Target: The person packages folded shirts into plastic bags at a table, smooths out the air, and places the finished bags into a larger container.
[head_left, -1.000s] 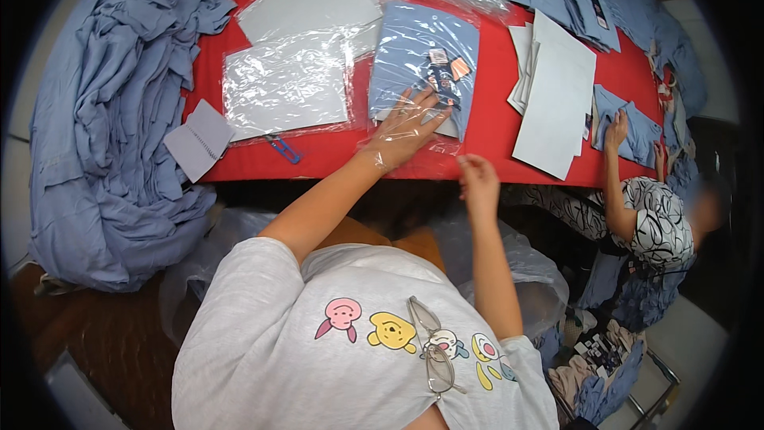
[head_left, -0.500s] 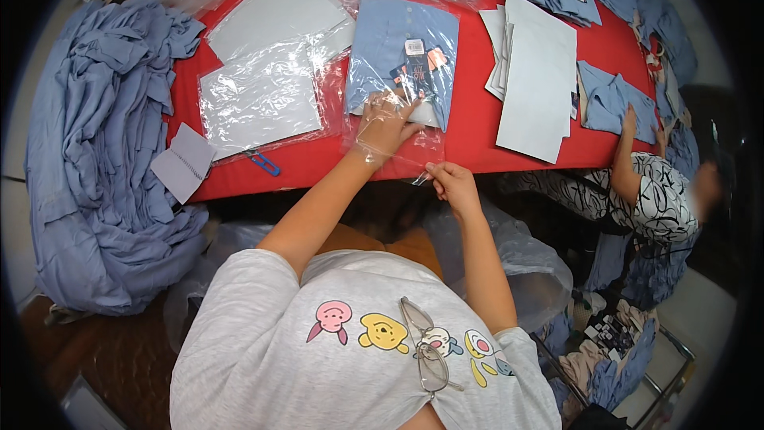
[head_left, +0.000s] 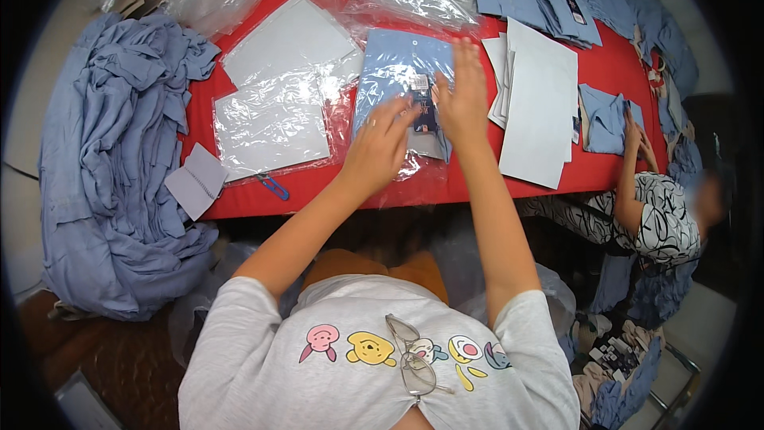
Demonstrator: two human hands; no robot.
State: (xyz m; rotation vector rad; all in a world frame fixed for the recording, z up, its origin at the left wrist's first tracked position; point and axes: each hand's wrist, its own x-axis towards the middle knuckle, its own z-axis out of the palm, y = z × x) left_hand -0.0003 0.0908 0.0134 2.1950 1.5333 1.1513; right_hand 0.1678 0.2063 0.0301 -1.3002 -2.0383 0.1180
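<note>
Head view: red table [head_left: 597,169]; at its near edge, clear bag [head_left: 410,189]; inside, folded blue shirt [head_left: 391,65]; right hand [head_left: 465,99] over its right side, left hand [head_left: 380,147] lower left, apart, unclenched, contact unclear; dark tag [head_left: 424,118]. Smoothing, seemingly, wants flat palms; tag straight.

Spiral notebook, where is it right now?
In the head view, the spiral notebook lies at the near left corner of the red table, between the heaped blue garments and the small blue tool.
</note>
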